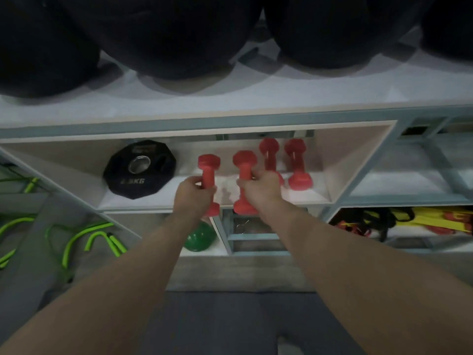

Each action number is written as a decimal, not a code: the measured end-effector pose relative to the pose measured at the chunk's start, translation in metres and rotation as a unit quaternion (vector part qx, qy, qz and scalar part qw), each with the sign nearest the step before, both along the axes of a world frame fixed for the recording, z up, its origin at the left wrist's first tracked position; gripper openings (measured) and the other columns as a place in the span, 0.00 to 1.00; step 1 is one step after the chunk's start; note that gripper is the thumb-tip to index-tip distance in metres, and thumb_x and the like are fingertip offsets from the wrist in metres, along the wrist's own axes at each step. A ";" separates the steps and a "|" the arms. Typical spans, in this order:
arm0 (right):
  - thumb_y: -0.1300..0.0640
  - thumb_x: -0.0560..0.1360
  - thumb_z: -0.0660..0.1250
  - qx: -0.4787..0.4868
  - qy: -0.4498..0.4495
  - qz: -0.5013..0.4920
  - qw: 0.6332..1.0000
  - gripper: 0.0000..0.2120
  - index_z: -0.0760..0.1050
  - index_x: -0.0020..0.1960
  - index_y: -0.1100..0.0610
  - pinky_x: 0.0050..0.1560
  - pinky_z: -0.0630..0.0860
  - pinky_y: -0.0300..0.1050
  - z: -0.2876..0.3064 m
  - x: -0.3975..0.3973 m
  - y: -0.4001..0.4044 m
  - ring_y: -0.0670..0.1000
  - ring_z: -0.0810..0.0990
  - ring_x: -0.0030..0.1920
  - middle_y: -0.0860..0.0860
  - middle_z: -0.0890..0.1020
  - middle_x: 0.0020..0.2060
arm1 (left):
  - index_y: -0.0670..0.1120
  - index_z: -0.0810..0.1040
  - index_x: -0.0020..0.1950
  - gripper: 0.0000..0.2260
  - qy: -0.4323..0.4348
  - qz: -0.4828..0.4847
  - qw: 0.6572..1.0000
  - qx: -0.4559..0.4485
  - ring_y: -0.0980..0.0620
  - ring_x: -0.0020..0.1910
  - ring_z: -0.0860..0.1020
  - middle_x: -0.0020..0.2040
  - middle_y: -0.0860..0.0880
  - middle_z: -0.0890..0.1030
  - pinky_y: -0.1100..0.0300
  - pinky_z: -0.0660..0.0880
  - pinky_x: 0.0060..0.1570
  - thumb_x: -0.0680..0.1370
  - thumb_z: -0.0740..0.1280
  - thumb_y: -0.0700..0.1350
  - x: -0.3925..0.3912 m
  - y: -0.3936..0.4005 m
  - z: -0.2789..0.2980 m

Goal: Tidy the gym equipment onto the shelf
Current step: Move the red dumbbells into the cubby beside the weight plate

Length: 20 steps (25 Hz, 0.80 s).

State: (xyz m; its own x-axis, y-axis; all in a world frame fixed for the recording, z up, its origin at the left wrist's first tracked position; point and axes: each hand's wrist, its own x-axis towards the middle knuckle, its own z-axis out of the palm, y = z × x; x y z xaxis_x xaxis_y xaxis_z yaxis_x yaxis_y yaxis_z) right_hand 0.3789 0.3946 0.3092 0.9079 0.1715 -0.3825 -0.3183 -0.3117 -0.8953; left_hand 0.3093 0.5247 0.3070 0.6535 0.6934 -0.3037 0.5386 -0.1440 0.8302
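Note:
Both my hands reach into the middle compartment of a white shelf (133, 204). My left hand (192, 193) grips the handle of a red dumbbell (208, 163), whose near end hangs over the shelf's front edge. My right hand (261, 187) grips a second red dumbbell (244, 160) just to its right, also lying front to back. Two more red dumbbells (297, 162) lie side by side deeper in at the right, untouched. A black weight plate (139, 169) leans at the left of the same compartment.
Big black balls (179, 34) sit on the shelf's top. Below are a green ball (199, 239) and, at the right, yellow and red straps (422, 221). Green resistance tubes (84, 239) lie on the floor at the left. A dark mat (230, 324) lies underfoot.

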 end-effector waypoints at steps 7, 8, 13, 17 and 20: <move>0.54 0.79 0.65 -0.080 0.051 0.042 0.995 0.18 0.75 0.67 0.58 0.49 0.78 0.43 -0.035 0.057 0.065 0.58 0.82 0.60 0.57 0.81 0.62 | 0.40 0.78 0.66 0.18 0.038 0.031 0.999 0.015 0.43 0.40 0.81 0.41 0.47 0.80 0.47 0.82 0.50 0.77 0.73 0.40 0.056 0.050 -0.022; 0.57 0.79 0.65 -0.055 0.070 0.048 0.995 0.17 0.74 0.68 0.57 0.50 0.79 0.43 -0.036 0.060 0.066 0.58 0.81 0.60 0.57 0.80 0.63 | 0.41 0.78 0.66 0.18 0.051 0.029 0.998 0.011 0.42 0.42 0.82 0.40 0.48 0.80 0.46 0.83 0.51 0.77 0.73 0.40 0.060 0.054 -0.026; 0.54 0.80 0.66 -0.185 0.008 0.084 0.979 0.15 0.77 0.64 0.60 0.55 0.80 0.46 -0.042 0.071 0.070 0.58 0.83 0.59 0.57 0.83 0.58 | 0.45 0.79 0.66 0.19 0.086 0.000 0.996 0.009 0.43 0.48 0.82 0.51 0.45 0.83 0.50 0.80 0.57 0.76 0.75 0.43 0.074 0.061 -0.040; 0.48 0.81 0.65 -0.243 -0.043 0.123 0.961 0.19 0.76 0.64 0.61 0.53 0.78 0.46 -0.037 0.068 0.069 0.58 0.83 0.59 0.57 0.83 0.58 | 0.46 0.78 0.68 0.18 0.123 -0.046 0.989 0.072 0.45 0.48 0.80 0.59 0.44 0.84 0.56 0.76 0.52 0.78 0.72 0.44 0.072 0.060 -0.033; 0.52 0.80 0.65 -0.228 -0.043 0.128 0.964 0.18 0.75 0.66 0.61 0.52 0.75 0.43 -0.030 0.059 0.063 0.59 0.81 0.62 0.58 0.81 0.61 | 0.43 0.78 0.67 0.16 0.154 -0.081 0.979 0.107 0.45 0.47 0.77 0.54 0.44 0.82 0.56 0.73 0.49 0.79 0.69 0.41 0.069 0.054 -0.022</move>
State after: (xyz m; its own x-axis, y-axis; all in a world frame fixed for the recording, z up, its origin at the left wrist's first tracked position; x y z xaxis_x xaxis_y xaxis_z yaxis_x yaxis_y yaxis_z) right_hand 0.4383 0.4580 0.2796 0.8902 0.2258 -0.3957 -0.1093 -0.7373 -0.6666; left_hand 0.3782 0.5787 0.2854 0.6599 0.6582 -0.3625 0.7148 -0.4013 0.5727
